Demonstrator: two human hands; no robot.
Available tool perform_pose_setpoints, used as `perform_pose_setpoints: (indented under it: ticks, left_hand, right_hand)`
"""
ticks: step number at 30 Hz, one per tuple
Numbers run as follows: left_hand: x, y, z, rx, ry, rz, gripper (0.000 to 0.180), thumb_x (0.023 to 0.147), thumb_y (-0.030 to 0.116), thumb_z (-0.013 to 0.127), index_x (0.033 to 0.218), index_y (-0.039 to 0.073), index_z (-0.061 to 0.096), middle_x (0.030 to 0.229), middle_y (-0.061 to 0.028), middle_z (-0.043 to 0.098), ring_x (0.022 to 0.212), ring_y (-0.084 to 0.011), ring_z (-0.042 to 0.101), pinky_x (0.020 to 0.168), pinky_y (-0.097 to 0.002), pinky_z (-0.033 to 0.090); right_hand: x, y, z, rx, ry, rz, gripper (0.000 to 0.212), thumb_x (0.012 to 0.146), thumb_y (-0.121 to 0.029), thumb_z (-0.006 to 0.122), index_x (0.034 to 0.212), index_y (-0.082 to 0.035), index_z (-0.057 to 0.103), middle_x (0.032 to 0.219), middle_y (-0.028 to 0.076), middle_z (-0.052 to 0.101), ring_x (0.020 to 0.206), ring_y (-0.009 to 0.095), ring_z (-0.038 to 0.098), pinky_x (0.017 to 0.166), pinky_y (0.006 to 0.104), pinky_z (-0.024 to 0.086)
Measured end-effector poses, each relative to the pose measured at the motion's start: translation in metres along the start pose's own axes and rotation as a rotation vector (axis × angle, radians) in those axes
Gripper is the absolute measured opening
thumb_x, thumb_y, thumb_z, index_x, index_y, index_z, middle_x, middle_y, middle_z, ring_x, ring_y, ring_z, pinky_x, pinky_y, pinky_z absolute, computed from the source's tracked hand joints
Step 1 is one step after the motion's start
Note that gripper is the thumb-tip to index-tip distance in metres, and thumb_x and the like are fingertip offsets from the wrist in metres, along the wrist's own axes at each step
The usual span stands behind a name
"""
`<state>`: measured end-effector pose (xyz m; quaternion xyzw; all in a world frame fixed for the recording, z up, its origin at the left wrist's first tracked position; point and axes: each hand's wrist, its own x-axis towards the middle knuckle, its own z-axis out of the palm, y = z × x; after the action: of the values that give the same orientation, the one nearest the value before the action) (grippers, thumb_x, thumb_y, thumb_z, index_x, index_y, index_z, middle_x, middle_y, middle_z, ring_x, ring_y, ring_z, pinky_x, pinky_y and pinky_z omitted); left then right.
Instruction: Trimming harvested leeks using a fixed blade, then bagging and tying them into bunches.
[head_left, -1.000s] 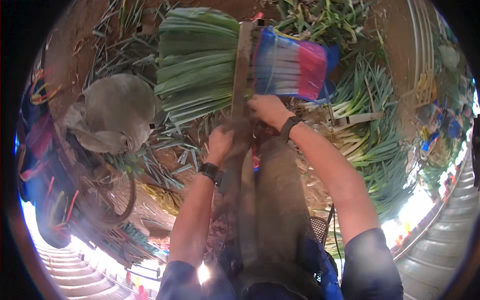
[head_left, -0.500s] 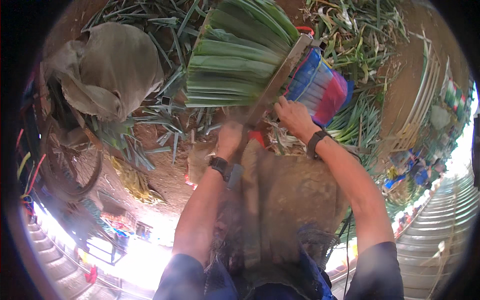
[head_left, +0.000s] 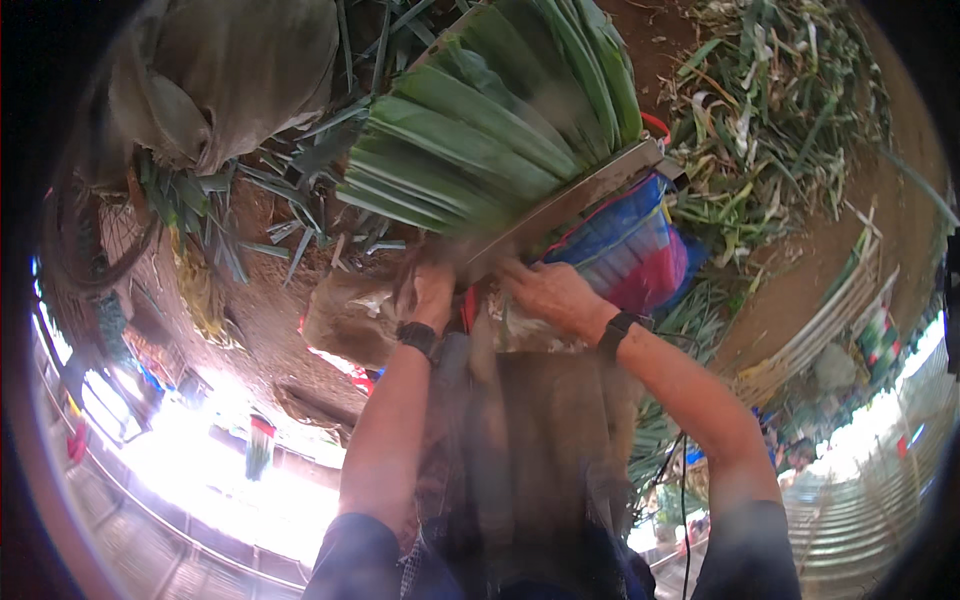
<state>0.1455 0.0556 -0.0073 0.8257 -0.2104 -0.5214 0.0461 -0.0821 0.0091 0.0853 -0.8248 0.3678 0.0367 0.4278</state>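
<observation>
Bundle: I see a thick fan of long green leaves (head_left: 490,130) lying across a flat wooden board (head_left: 570,205), just above and ahead of both hands.
Left hand: left hand (head_left: 432,292) sits at the near end of the board, fingers curled down; blur hides whether it grips board or leaves, so I cannot tell what it holds.
Right hand: right hand (head_left: 552,292) lies beside the left, fingers spread forward under the board's edge and touching it; grip not clear either.
Handling, leaves: I judge them light singly but weighty as a stack; soft, bendy, smooth-faced and likely to slide on each other. Cut ends look neat and aligned near the board.
Where to hold: my judgement is to clamp the stack close to the board, where the leaves are packed tight, not at the loose fanned tips.
Handling, board: stiff, straight, a firm thing to press against.
Striped bag: blue, red and white woven bag (head_left: 630,250), just right of the right hand, under the board's far end; soft-sided, bulging.
Sack: grey-brown cloth sack (head_left: 220,70), well to the upper left of the hands, slumped on the ground.
Scraps: trimmed green leaf waste (head_left: 760,110) scattered on bare earth, far right of the hands.
Labels: no label or sign readable.
Lap cloth: brown cloth (head_left: 540,440) below the hands, between the forearms.
</observation>
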Motion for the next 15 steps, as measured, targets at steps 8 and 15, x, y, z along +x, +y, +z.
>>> perform_pose_setpoints:
  ticks: [8, 15]
  left_hand:
    - [-0.003, 0.013, 0.040, -0.146, 0.434, -0.063, 0.028, 0.088, 0.022, 0.059, 0.087, -0.004, 0.070, 0.081, -0.0134, 0.070, 0.070, -0.0229, 0.065, 0.062, -0.0373, 0.053]
    - [0.014, -0.011, 0.039, -0.359, 0.460, -0.020, 0.028, 0.086, 0.021, 0.058, 0.085, -0.005, 0.071, 0.084, -0.0126, 0.071, 0.069, -0.0247, 0.065, 0.065, -0.0344, 0.051]
  right_hand:
    - [0.004, 0.024, 0.019, 0.066, 0.006, -0.154, 0.054, 0.077, -0.018, 0.063, 0.127, -0.003, 0.052, 0.112, 0.011, 0.058, 0.068, 0.023, 0.066, 0.054, 0.0341, 0.051]
    - [-0.013, 0.020, 0.016, 0.053, -0.007, -0.062, 0.046, 0.079, -0.019, 0.063, 0.122, -0.004, 0.057, 0.111, 0.008, 0.059, 0.074, 0.022, 0.066, 0.057, 0.0342, 0.051]
